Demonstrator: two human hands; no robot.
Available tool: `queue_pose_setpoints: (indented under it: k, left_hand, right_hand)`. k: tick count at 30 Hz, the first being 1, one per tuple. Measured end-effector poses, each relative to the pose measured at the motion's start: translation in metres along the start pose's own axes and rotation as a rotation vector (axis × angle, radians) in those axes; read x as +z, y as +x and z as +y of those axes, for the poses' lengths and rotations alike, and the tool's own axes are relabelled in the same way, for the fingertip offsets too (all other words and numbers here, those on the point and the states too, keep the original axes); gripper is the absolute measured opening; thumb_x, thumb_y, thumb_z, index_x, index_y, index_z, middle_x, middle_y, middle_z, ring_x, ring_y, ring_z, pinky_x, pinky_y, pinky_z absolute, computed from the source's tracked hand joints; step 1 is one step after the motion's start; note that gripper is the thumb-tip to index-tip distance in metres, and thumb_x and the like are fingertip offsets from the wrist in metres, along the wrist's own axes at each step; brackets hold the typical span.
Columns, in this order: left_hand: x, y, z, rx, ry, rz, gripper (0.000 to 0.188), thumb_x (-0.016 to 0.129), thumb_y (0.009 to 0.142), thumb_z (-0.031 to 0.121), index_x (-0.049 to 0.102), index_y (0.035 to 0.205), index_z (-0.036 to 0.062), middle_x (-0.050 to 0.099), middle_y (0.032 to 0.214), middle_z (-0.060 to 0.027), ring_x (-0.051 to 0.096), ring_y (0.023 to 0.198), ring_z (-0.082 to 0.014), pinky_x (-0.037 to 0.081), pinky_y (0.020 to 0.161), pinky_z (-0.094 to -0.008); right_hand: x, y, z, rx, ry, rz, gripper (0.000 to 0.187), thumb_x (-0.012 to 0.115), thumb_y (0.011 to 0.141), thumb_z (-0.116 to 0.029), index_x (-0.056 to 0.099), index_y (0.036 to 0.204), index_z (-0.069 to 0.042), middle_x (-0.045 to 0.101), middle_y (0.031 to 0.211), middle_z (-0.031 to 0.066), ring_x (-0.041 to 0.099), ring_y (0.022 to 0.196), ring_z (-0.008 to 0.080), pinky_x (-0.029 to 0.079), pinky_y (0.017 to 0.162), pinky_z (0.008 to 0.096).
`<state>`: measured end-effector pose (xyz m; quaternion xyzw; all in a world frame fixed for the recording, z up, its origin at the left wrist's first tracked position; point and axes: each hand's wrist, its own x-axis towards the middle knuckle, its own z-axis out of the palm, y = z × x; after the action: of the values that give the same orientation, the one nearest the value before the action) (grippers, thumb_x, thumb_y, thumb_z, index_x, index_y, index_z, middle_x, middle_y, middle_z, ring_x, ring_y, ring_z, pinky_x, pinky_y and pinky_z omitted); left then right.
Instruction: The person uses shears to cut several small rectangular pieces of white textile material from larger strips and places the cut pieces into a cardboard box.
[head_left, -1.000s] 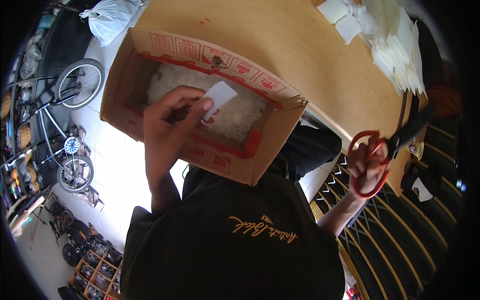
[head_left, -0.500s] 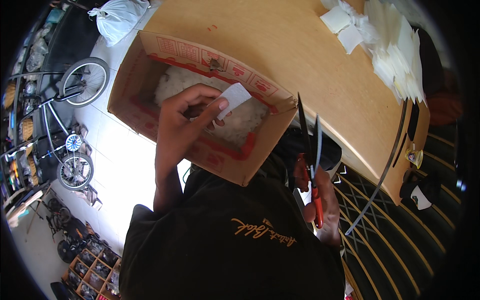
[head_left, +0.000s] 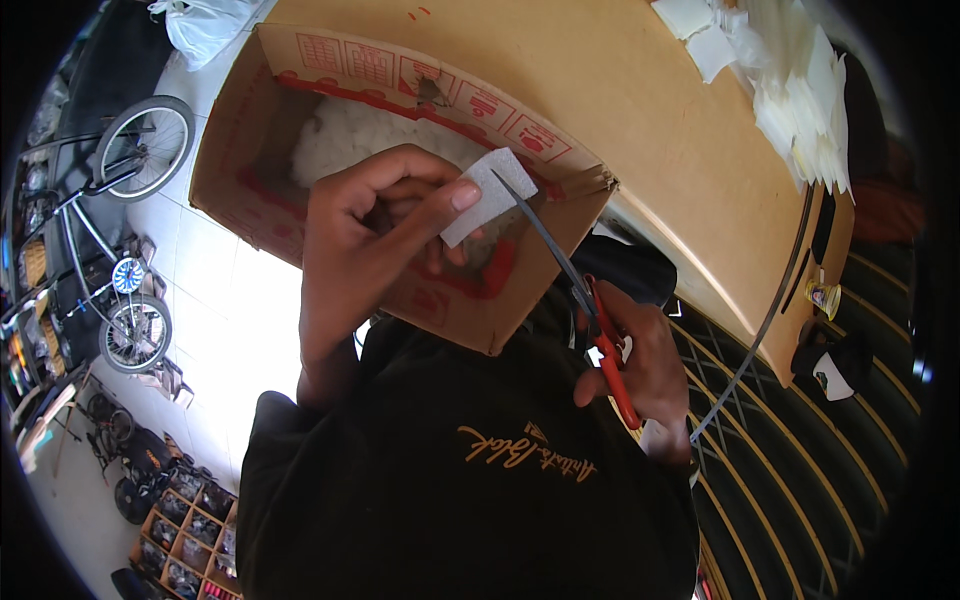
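Right hand: closed around the red handles of the scissors, low and right of centre, over the person's black shirt.
Scissors: blades run up and left; the tip touches the upper edge of the foam piece.
Left hand: thumb and fingers pinch the foam piece by its left end, held above the box.
Foam piece: small, white, rectangular, tilted, in front of the box's open top.
Box: cardboard, red print, open, white filling inside.
Table: wooden, beyond the box; a stack of white sheets at its far right.
Floor, left: 2 bicycles.
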<state>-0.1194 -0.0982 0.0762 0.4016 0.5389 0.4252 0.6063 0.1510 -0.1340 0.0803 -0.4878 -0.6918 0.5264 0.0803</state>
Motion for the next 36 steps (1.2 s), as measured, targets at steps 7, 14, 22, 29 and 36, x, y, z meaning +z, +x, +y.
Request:
queue_pose_setpoints:
  k: [7,14,22,29,36]
  left_hand:
    - [-0.001,-0.01,-0.001,-0.022,-0.046,-0.037,0.012,0.068,0.091,0.007,0.066,0.096,-0.0039,0.07,0.075,-0.0098,0.063,0.06,-0.0089,0.048,0.051,-0.0205]
    - [-0.004,-0.02,0.002,-0.106,-0.006,-0.004,0.011,0.069,0.09,0.005,0.066,0.095,-0.0038,0.07,0.072,-0.0088,0.062,0.056,-0.0073,0.047,0.05,-0.0203]
    - [-0.009,-0.038,-0.002,-0.176,0.014,0.033,0.009,0.069,0.09,0.005,0.066,0.094,-0.0027,0.069,0.071,-0.0067,0.061,0.055,-0.0069,0.043,0.047,-0.02]
    - [-0.016,-0.04,-0.007,-0.178,0.035,-0.01,0.01,0.069,0.091,0.007,0.065,0.093,-0.0017,0.069,0.07,-0.0063,0.061,0.055,-0.0066,0.042,0.047,-0.0198]
    - [-0.017,-0.041,-0.009,-0.184,0.035,-0.001,0.011,0.069,0.091,0.008,0.065,0.094,-0.0018,0.069,0.07,-0.0063,0.061,0.055,-0.0067,0.042,0.047,-0.0201]
  right_hand:
    - [0.003,0.007,-0.002,-0.04,-0.033,0.011,0.086,0.095,0.046,-0.043,0.061,0.11,0.003,0.047,0.057,0.0042,0.048,0.046,0.0221,0.039,0.049,0.0342]
    - [0.002,0.009,-0.011,-0.054,-0.022,0.035,0.075,0.096,0.049,-0.032,0.063,0.107,0.002,0.05,0.056,0.0046,0.049,0.044,0.0229,0.04,0.049,0.0326]
    - [0.009,0.006,-0.009,-0.017,-0.084,0.079,0.05,0.089,0.043,-0.008,0.062,0.084,0.0,0.041,0.054,0.0055,0.037,0.046,0.0189,0.031,0.05,0.0298]
    - [0.001,0.009,-0.01,-0.007,-0.063,0.012,0.035,0.084,0.054,0.001,0.058,0.077,0.001,0.034,0.051,0.0047,0.039,0.043,0.0103,0.031,0.044,0.0279]
    - [0.002,0.006,0.001,0.045,-0.071,-0.062,0.051,0.09,0.059,-0.026,0.061,0.089,0.003,0.037,0.054,0.0018,0.036,0.049,0.01,0.032,0.049,0.028]
